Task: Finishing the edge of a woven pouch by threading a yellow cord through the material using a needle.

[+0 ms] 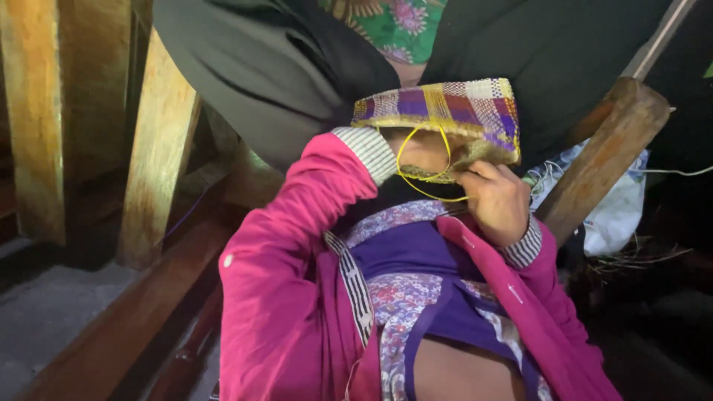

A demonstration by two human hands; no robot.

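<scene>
Clothing: pink sleeves [297, 297] with striped cuffs over a purple, flower-printed garment [416, 297] fill the near part of the view.
Right hand: the right hand [496, 199] has its fingers pinched together on the lower edge of a woven basket [445, 111], thumb side toward the weave.
Left hand: the left hand [416, 152] is tucked under the basket's rim, mostly hidden; I cannot tell whether its fingers are together or apart.
Strand: a yellow strand [423, 167] loops from the rim down between the two hands and trails toward the right hand.
Basket: small, woven in purple, yellow, white and red checks, held up in front of the chest, bottom side up as far as shows.
Beyond: dark cloth [260, 67] and a green flowered fabric [394, 26] lie just behind the basket.
Surface: grey floor [44, 319] at lower left, beside a low wooden beam [141, 312].
Room: dim, with wooden posts [160, 141] at left, a slanted wooden piece [601, 156] at right, and a pale bag [616, 208] behind it.
</scene>
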